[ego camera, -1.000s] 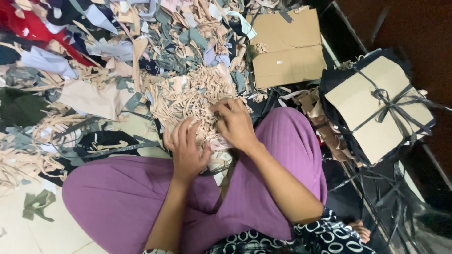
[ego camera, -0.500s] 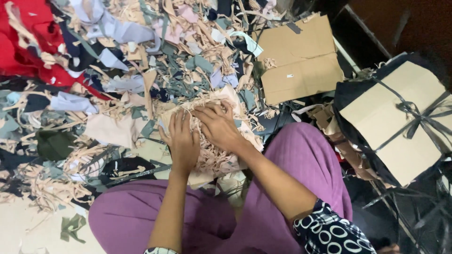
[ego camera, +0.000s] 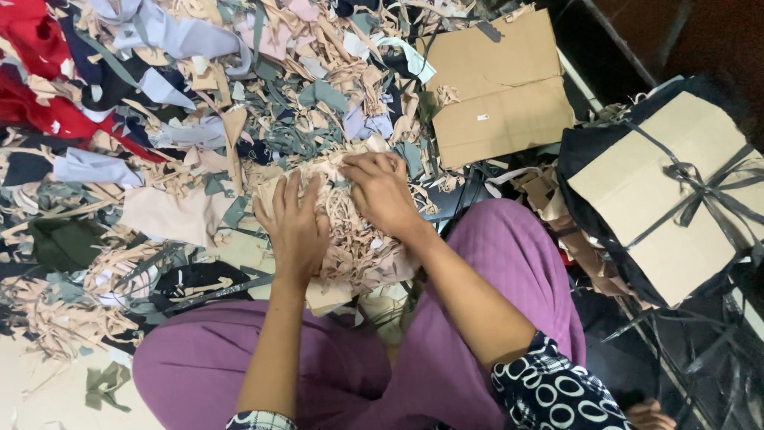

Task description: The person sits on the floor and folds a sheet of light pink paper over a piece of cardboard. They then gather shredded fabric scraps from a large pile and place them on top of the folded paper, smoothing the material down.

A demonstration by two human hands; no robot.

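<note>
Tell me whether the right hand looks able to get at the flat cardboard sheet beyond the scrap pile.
Probably yes: the right hand rests on the beige scraps, and the cardboard sheet lies uncovered just beyond it, with only loose scraps between.

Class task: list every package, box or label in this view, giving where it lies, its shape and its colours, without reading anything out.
Flattened cardboard box: upper centre on the scraps, brown, rectangular, creased, with a small white label.
Tied bundle: right side, tan cardboard on dark fabric, bound crosswise with grey strips.
</note>
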